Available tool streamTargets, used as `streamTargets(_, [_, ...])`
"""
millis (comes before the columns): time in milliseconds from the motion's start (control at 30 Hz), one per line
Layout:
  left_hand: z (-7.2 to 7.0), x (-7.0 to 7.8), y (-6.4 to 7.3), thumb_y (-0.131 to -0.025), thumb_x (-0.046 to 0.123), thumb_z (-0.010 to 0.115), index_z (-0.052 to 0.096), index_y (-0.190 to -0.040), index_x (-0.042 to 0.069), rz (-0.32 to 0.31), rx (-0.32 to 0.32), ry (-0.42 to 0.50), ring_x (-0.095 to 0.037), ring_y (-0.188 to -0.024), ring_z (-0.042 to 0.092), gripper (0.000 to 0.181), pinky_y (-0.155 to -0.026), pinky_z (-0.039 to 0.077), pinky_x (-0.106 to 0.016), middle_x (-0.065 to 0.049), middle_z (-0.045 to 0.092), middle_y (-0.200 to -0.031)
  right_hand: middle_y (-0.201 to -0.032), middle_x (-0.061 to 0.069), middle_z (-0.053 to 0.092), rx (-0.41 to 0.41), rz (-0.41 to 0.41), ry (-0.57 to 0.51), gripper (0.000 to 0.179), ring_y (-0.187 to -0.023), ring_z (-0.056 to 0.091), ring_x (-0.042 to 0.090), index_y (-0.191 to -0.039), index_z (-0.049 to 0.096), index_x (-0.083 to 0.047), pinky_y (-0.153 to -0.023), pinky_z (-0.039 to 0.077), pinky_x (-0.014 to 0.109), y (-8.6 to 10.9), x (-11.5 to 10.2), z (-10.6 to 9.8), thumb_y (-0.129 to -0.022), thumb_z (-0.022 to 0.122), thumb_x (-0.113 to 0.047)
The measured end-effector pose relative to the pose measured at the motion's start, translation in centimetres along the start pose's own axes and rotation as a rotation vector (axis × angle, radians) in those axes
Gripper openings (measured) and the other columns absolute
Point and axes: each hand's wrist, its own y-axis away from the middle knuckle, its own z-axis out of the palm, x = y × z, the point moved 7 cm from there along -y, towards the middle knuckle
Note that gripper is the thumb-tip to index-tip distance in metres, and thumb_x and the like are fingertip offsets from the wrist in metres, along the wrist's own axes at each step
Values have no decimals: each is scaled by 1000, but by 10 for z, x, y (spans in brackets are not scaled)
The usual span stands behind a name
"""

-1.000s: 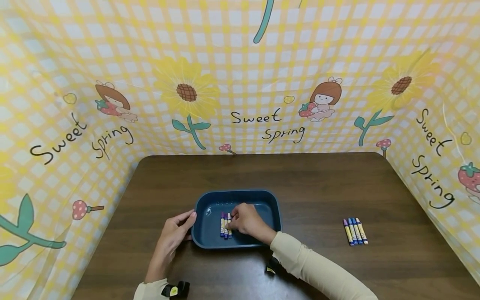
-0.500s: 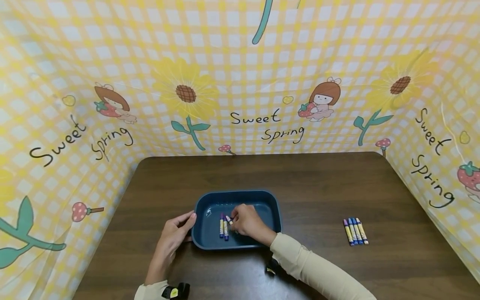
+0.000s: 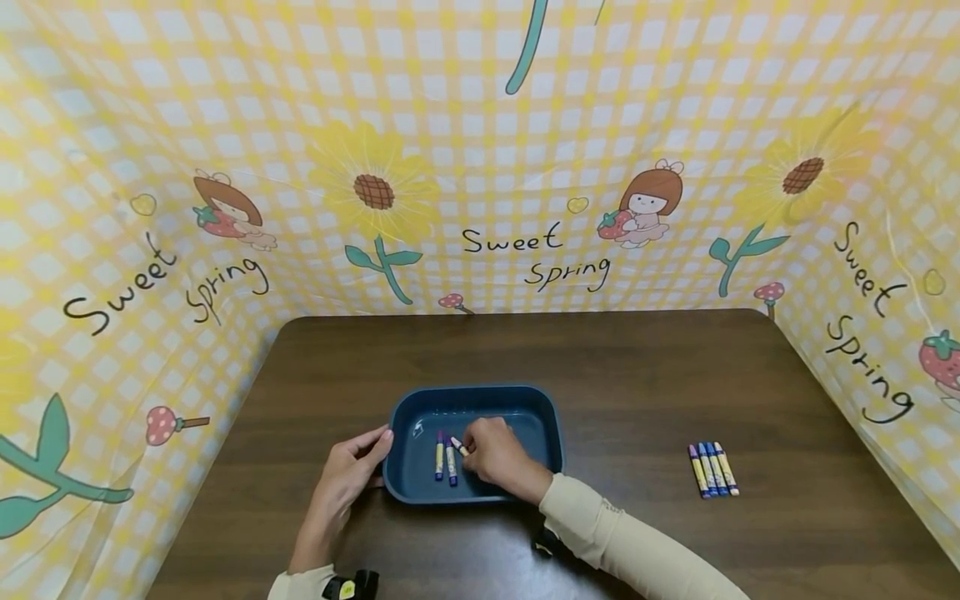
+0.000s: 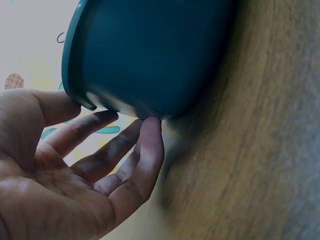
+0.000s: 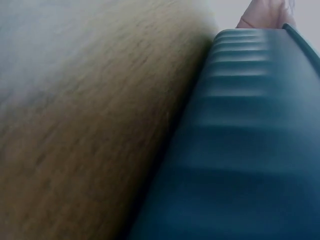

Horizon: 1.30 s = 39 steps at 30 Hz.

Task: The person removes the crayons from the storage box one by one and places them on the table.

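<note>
Picking up, seemingly: right grip (image 3: 493, 452) pinching white-tipped crayon (image 3: 458, 445) inside blue tray (image 3: 411, 473), left grip (image 3: 345, 469) holding tray's left edge. Next move likely needs straight lift.

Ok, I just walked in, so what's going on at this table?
A person is handling crayons in a blue tray. The left hand touches the tray's left end, while the right hand holds a slanted, pale-tipped crayon inside it. Two other crayons lie in the tray. Four more crayons lie side by side on the table, off to the right.
</note>
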Motion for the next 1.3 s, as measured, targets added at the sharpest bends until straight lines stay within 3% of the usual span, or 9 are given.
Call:
streamTargets(167, [0,0,0,-102,36,63,59,-143,9,1,0,5,-13,-94,64,49,-71,59,-24,-20,57,-144,-80,4,71,27,6,-25,3,-63,56,8,-87,80,-3,-56,49,22,1,2,-5,-84,79,-5])
streamTargets(333, [-1,0,1,-103,37,61,58,-144,9,5,-8,2,-14,-98,63,50,-73,60,-25,-19,56,-145,-74,2,72,27,57,-118,3,-60,58,9,-84,81,-3,-53,46,22,1,7,-9,-83,79,-6])
streamTargets(667, [1,0,2,-103,37,61,58,-143,6,19,-11,3,-15,-96,64,51,-72,60,-26,-21,58,-142,-91,10,73,-69,244,-517,8,-70,71,17,-94,79,1,-67,62,34,4,20,-7,-88,77,-3])
streamTargets(933, [3,3,2,-104,32,60,59,-143,6,22,-15,-1,-15,-98,65,47,-73,60,-27,-21,60,-140,-100,14,72,-97,248,-709,17,-79,68,17,-105,76,7,-72,63,36,6,21,-14,-89,74,-1])
streamTargets(1300, [2,5,3,-104,32,60,59,-142,5,30,-6,-12,-14,-94,64,47,-71,59,-26,-21,61,-137,-102,18,76,13,243,-811,23,-77,74,19,-109,75,7,-77,63,37,8,24,-29,-90,76,-6])
